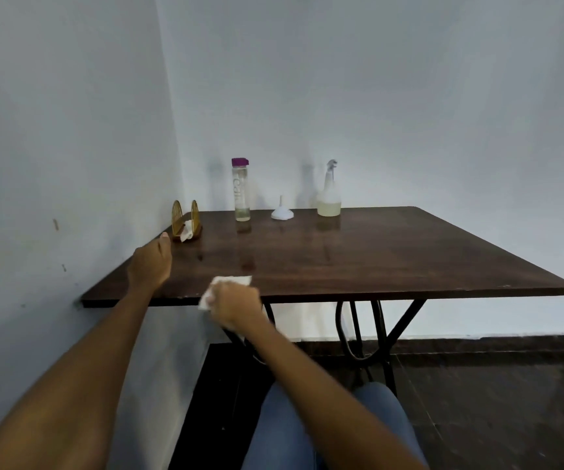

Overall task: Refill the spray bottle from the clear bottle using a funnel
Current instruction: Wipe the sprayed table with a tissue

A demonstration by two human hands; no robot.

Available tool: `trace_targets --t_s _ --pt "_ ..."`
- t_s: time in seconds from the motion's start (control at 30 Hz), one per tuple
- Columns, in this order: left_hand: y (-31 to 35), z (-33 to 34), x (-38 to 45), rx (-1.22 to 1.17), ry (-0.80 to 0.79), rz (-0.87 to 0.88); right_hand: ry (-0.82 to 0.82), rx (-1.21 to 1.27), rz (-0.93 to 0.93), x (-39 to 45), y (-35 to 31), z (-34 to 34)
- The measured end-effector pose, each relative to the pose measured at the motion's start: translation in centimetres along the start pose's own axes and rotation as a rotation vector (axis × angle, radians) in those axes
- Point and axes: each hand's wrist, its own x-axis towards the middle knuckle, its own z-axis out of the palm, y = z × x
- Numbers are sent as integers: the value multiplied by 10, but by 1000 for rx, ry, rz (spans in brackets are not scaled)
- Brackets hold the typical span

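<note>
In the head view, a dark wooden worktop stands in a corner, and along its far edge are 3 things well apart: a clear bottle with a purple cap on the left, a white funnel lying mouth-down in the middle, and a spray bottle holding pale liquid on the right. A gold napkin holder sits at the far left corner. The right hand grips a white tissue at the near edge, while the left hand rests on the worktop's left side with fingers loosely curled, grasping nothing.
</note>
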Motion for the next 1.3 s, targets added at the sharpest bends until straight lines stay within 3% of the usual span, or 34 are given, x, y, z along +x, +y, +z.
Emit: trace_targets --t_s 0.1,0.2,0.5,0.73,1.0,1.3 --pt "-2 -9 -2 6 27 -4 4 23 -132 3 -46 14" --pt "-7 -12 -1 -10 39 1 -23 1 -150 13 -60 17" --pt "-6 14 33 -46 9 8 -169 -27 -45 88 -42 20" --pt "-19 66 81 20 -31 -7 -192 -46 44 171 3 29" --pt "9 131 121 83 -188 87 -198 -22 187 224 119 14" --pt "35 196 136 119 -284 175 -172 -34 563 185 345 -45"
